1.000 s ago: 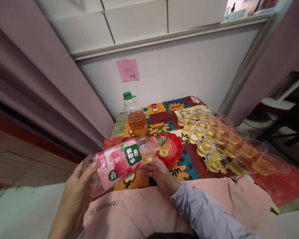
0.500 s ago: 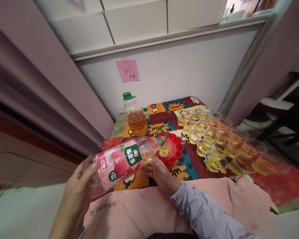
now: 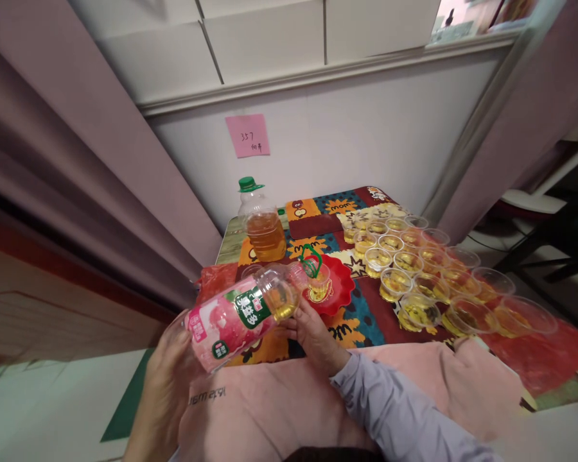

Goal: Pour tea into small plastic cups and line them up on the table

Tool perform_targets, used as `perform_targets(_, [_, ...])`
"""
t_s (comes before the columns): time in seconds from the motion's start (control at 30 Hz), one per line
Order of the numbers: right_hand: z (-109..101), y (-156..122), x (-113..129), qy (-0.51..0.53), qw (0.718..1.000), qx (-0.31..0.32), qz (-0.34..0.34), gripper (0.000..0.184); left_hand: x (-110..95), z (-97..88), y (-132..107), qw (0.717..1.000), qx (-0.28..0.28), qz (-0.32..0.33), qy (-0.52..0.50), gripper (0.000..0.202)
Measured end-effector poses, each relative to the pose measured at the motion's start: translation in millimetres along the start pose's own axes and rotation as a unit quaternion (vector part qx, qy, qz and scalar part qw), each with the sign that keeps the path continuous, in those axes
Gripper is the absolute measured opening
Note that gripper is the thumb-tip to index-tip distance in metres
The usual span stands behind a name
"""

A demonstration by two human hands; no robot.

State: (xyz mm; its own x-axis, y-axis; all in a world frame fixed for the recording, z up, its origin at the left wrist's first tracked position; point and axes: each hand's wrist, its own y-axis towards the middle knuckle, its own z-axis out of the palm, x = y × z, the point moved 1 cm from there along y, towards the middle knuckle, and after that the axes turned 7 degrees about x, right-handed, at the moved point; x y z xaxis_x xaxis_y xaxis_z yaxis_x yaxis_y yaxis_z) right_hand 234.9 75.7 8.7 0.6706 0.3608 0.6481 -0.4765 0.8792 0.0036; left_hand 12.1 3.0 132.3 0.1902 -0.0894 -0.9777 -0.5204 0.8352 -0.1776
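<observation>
A clear plastic bottle (image 3: 241, 314) with a pink and green label lies tilted across the front of the table, some yellow liquid near its shoulder. My left hand (image 3: 171, 359) is wrapped round its base. Under the shoulder, my right hand (image 3: 313, 337) grips and supports the bottle. Its neck, with a green handle ring (image 3: 313, 260), points over a clear plastic cup (image 3: 319, 282) holding a little yellow liquid. That cup stands in a red scalloped dish (image 3: 341, 285). Whether liquid is flowing from the mouth is too small to tell.
Behind the bottle stands a large jug (image 3: 264, 234) of amber liquid with a green cap. Rows of clear cups (image 3: 408, 262) with yellow liquid fill the table's right side, partly on red plastic sheeting (image 3: 549, 359). A pink note (image 3: 248, 136) sticks to the wall.
The bottle's base end has dropped and shifted slightly right with my left hand, so it lies less steeply. More yellow liquid shows at its shoulder. My right hand has barely moved.
</observation>
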Motion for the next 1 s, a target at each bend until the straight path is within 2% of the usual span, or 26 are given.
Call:
perform_targets(0.17, [1, -1, 1, -0.061, 0.998, 0.001, -0.032, 0.094, 38, -5.3, -4, 0.995, 0.027, -0.006, -0.093, 0.067])
perform_targets(0.2, [2, -3, 2, -0.073, 0.996, 0.003, -0.044, 0.095, 47, -6.8, -3, 0.995, 0.014, -0.001, -0.103, 0.066])
perform_targets(0.33, [10, -15, 8, -0.159, 0.984, 0.011, -0.075, 0.099, 79, -11.6, -2, 0.990, 0.008, 0.014, -0.143, 0.073])
perform_targets(0.43, [16, -29, 17, -0.260, 0.963, 0.035, -0.069, 0.101, 95, -17.7, -4, 0.984, 0.008, 0.007, -0.179, 0.077])
perform_targets(0.53, [15, -40, 32, -0.369, 0.924, 0.077, -0.067, 0.105, 105, -27.7, -3, 0.978, -0.006, -0.016, -0.206, 0.075])
perform_targets(0.63, [5, -43, 58, -0.470, 0.873, 0.094, -0.086, 0.100, 108, -36.0, 1, 0.977, -0.015, -0.036, -0.207, 0.074])
perform_targets(0.73, [-9, -35, 97, -0.579, 0.807, 0.056, -0.106, 0.078, 108, -38.2, 3, 0.978, -0.010, -0.035, -0.203, 0.072])
perform_targets(0.83, [-18, -18, 138, -0.705, 0.700, -0.003, -0.112, 0.055, 106, -36.6, 4, 0.977, -0.024, -0.033, -0.207, 0.067])
perform_targets(0.9, [-19, -4, 157, -0.773, 0.627, -0.027, -0.098, 0.054, 104, -35.5, 4, 0.976, -0.027, -0.032, -0.212, 0.066])
perform_targets(1.0, [-13, 18, 168, -0.846, 0.532, -0.024, -0.029, 0.062, 104, -35.8, 4, 0.976, -0.011, -0.028, -0.214, 0.069])
